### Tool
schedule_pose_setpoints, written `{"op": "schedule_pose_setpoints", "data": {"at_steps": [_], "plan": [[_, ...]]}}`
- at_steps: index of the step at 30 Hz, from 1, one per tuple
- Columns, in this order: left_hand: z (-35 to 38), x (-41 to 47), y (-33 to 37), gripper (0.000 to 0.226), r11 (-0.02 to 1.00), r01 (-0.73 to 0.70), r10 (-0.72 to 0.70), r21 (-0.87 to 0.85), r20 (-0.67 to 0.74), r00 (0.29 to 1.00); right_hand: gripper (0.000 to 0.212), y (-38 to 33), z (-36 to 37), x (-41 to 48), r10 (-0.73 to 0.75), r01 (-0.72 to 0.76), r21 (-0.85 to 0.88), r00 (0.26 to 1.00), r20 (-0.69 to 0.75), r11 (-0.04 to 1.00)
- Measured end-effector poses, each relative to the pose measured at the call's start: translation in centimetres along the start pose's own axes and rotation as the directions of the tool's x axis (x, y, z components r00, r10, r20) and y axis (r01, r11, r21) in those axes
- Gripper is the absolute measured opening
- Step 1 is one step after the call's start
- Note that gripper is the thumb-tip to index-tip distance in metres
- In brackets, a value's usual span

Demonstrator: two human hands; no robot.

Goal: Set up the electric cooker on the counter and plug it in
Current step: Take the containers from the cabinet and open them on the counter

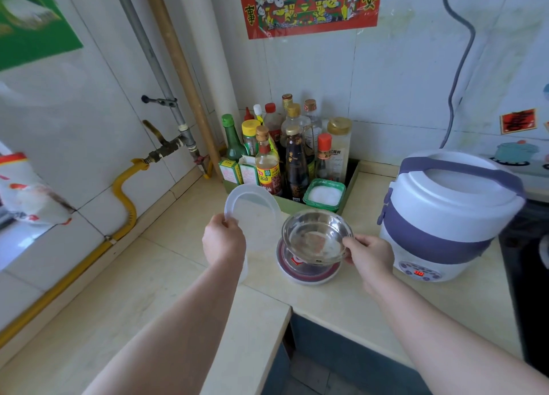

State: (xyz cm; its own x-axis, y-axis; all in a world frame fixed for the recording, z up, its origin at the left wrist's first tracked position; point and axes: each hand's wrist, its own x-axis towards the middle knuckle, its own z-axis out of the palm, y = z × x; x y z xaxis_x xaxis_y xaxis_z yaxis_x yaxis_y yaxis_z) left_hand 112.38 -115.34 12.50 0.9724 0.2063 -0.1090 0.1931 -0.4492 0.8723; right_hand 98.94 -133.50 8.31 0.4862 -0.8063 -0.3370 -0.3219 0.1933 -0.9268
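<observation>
The white and purple electric cooker [445, 213] stands on the beige counter [341, 299] at the right, lid on, with a red display lit on its front panel. My left hand [223, 241] holds a translucent white plastic lid [252, 207] by its rim, tilted up. My right hand [370, 255] grips the rim of a steel bowl [316, 237], held just above a round white and red dish [309, 271] on the counter. A grey cord [459, 68] hangs down the wall behind the cooker.
A green tray [349, 192] in the corner holds several sauce bottles and a salt tub [324, 195]. Gas pipes and a yellow hose [124, 192] run along the left wall. A black stove [531, 276] borders the cooker on the right. The counter has a cut-out edge in front.
</observation>
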Motion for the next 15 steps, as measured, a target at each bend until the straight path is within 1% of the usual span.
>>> {"op": "schedule_pose_setpoints", "data": {"at_steps": [2,4,6,8,12,15], "plan": [[-0.1,-0.4,0.0,0.024,0.984,0.097,-0.088,-0.147,0.064,0.994,0.017,-0.9,0.4,-0.1,-0.024,0.023,0.082,1.0,0.013,0.996],[-0.4,-1.0,0.1,0.022,0.949,0.189,-0.15,-0.251,0.17,0.974,0.012,-1.7,1.3,-0.4,-0.043,0.039,0.125,0.999,0.03,0.991],[-0.6,-1.4,0.1,0.018,0.917,0.27,-0.184,-0.294,0.291,0.939,0.009,-2.3,2.4,-0.8,-0.06,0.052,0.13,0.997,0.058,0.99],[-1.0,-1.7,0.1,0.021,0.888,0.328,-0.204,-0.321,0.363,0.909,0.006,-2.6,3.5,-1.2,-0.084,0.074,0.104,0.992,0.095,0.992],[-2.4,-1.7,-0.3,0.027,0.869,0.364,-0.217,-0.335,0.405,0.888,0.014,-2.1,5.9,-1.7,-0.071,0.065,0.048,0.985,0.158,0.997],[-3.7,-1.3,-1.0,0.028,0.847,0.398,-0.242,-0.353,0.41,0.879,0.011,-2.0,7.5,-2.3,-0.056,0.051,0.027,0.972,0.227,0.998]]}}
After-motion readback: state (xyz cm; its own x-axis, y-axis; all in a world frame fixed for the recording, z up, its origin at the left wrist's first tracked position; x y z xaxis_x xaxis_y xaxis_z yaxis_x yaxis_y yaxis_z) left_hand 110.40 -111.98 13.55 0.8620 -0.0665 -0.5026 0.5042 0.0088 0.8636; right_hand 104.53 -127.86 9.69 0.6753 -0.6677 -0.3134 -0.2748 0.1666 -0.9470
